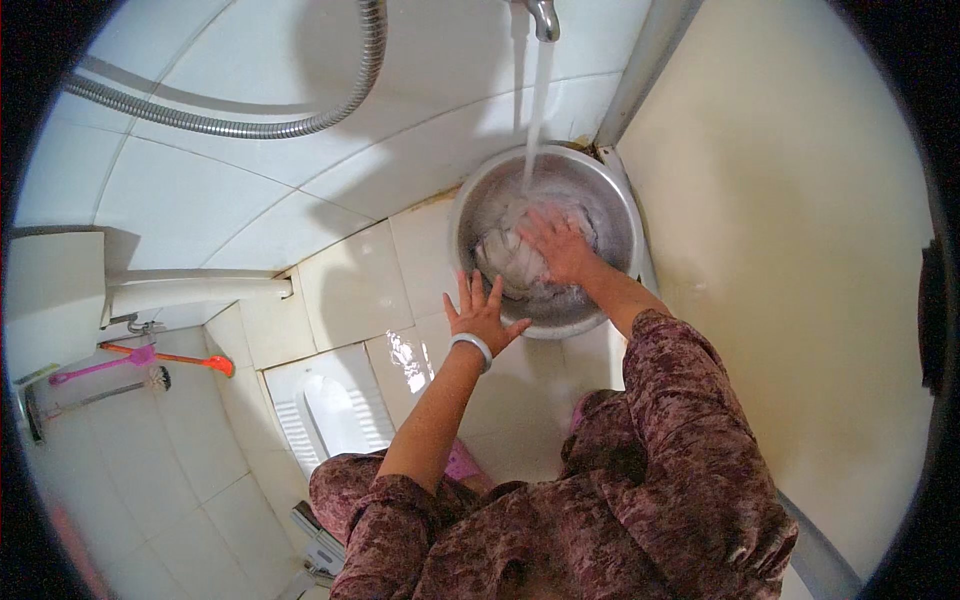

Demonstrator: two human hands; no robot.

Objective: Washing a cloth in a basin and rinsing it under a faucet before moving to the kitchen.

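Observation:
A round metal basin (461, 225) stands on the tiled floor in the wall corner. Water (537, 112) pours into it from a metal tap (547, 22). Inside lies a pale wet cloth (506, 259), partly under water. My right hand (556, 244) reaches into the basin with fingers spread, over the cloth and in the water; whether it presses on the cloth is hard to tell. At the near left rim, my left hand (482, 315) is spread wide and holds nothing. A pale bangle (474, 349) circles the left wrist.
A squat toilet (330, 405) is set in the floor to the left. Pink and orange long-handled cleaning tools (135, 356) and a brush (158, 377) lean farther left. A flexible metal shower hose (262, 129) loops along the tiled wall. A flat cream panel (757, 247) borders the right.

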